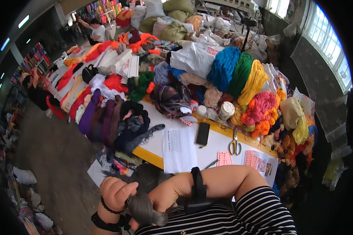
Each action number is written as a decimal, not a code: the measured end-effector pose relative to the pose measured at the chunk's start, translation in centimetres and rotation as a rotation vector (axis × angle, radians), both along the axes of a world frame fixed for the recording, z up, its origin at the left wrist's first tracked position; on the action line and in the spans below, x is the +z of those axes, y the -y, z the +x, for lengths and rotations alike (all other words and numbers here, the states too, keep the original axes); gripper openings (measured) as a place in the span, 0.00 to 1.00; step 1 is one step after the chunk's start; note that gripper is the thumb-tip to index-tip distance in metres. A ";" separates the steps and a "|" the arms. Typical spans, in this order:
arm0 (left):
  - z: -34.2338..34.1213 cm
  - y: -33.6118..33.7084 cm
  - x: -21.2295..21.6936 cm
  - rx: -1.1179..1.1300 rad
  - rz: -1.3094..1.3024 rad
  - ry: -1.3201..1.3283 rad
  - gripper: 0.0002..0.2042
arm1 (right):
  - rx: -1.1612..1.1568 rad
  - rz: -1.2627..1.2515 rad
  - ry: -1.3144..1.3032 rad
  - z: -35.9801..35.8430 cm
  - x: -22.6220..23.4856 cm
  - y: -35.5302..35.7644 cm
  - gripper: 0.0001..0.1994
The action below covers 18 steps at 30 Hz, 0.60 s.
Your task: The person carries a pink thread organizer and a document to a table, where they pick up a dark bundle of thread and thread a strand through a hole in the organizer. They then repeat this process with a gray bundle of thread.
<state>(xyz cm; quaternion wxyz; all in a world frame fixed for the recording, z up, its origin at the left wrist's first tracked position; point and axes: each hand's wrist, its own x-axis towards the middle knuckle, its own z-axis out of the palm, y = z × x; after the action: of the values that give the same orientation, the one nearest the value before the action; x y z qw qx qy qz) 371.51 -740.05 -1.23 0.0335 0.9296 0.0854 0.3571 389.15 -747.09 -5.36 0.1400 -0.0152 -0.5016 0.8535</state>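
A skein of grey yarn [141,209] is held close to my body at the bottom of the view, folded over in a smooth loop. My left hand [117,192] is closed at the skein's left side, its fingers curled and a dark band and bracelet on the wrist. Reaching across from the right, my right hand [162,196] bends down around the skein's other side, with its fingertips mostly hidden. Blurred dark grey strands show just above my left hand.
On the yellow-edged white table [153,129] lie a printed sheet [179,147], a black phone [202,134], scissors [235,145] and pink knitted swatches [224,158]. Colourful yarn skeins [241,74] are heaped behind. Other people [97,32] are at the far left.
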 end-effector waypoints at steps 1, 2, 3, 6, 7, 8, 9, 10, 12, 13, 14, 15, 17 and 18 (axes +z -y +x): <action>0.2 -0.5 -0.1 -0.001 -0.104 0.040 0.16 | -0.002 0.017 0.010 -0.2 0.0 -0.6 0.20; 0.2 -1.1 -0.3 0.007 -0.123 0.033 0.15 | 0.025 -0.097 -0.094 -0.4 -0.8 -1.0 0.23; 0.2 -1.9 -0.8 0.000 -0.112 0.042 0.15 | 0.053 -0.214 -0.194 -0.6 -1.3 -1.8 0.27; 0.5 -4.7 -2.4 -0.006 -0.335 0.130 0.14 | -0.008 -0.409 -0.123 -0.2 -1.2 -4.4 0.26; 0.5 -6.1 -2.7 -0.008 -0.333 0.139 0.14 | -0.087 -0.442 -0.149 -0.6 -1.3 -5.5 0.21; 1.0 -7.7 -2.4 -0.021 -0.343 0.134 0.12 | -0.101 -0.415 -0.191 -1.5 -2.7 -7.1 0.25; 1.7 -9.3 -2.0 -0.032 -0.355 0.127 0.11 | -0.112 -0.421 -0.182 -1.1 -4.1 -8.6 0.25; 2.4 -11.3 -1.2 -0.043 -0.411 0.118 0.10 | -0.174 -0.321 -0.147 -0.7 -3.6 -10.6 0.27; 3.9 -16.1 -0.5 -0.171 -0.409 0.137 0.10 | -0.198 -0.232 0.003 0.5 -4.2 -14.5 0.32; 3.8 -18.7 -1.9 -0.172 -0.387 0.169 0.09 | -0.127 -0.117 -0.123 0.8 0.3 -17.1 0.49; 4.4 -20.7 -1.4 -0.231 -0.450 0.124 0.09 | -0.126 -0.215 -0.097 1.6 1.6 -18.4 0.47; 5.2 -22.1 -1.1 -0.238 -0.453 0.148 0.09 | -0.120 -0.305 -0.075 2.2 2.2 -19.2 0.46; 6.2 -25.4 -2.1 -0.261 -0.469 0.194 0.10 | -0.153 -0.316 -0.045 2.9 2.5 -21.8 0.40; 6.3 -26.6 -2.6 -0.259 -0.491 0.185 0.10 | -0.234 -0.323 -0.062 2.9 2.8 -22.7 0.30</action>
<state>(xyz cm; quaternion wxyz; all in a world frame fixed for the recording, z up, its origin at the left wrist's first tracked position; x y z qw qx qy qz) 377.77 -713.44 -3.81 0.3103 0.8603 0.0463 0.4019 392.00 -724.38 -2.57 0.2495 -0.0695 -0.3485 0.9008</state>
